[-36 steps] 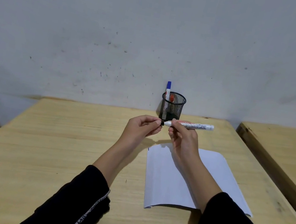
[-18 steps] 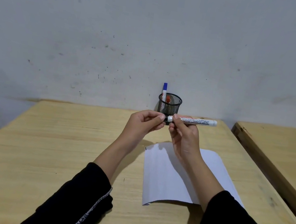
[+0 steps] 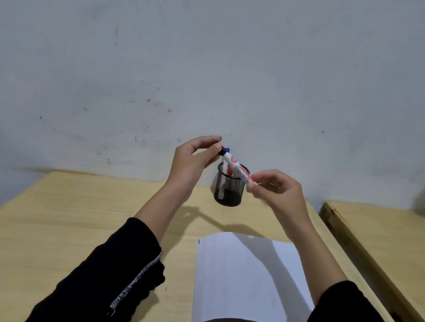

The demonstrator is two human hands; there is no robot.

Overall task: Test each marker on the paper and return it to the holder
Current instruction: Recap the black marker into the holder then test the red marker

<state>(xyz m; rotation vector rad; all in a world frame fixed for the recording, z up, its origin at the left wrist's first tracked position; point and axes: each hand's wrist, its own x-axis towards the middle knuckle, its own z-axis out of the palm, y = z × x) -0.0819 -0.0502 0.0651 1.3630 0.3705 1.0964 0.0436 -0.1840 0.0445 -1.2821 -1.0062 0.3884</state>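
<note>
Above table [image 3: 86,224], marker [image 3: 236,167] now tilted.

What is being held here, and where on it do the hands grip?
A white board marker, tilted in front of the mesh holder. The left hand pinches its black cap end; the right hand grips the barrel's lower end.

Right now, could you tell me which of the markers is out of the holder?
The white marker with the black cap, held tilted between both hands. The blue-capped marker and a red one stand in the mesh holder.
</note>
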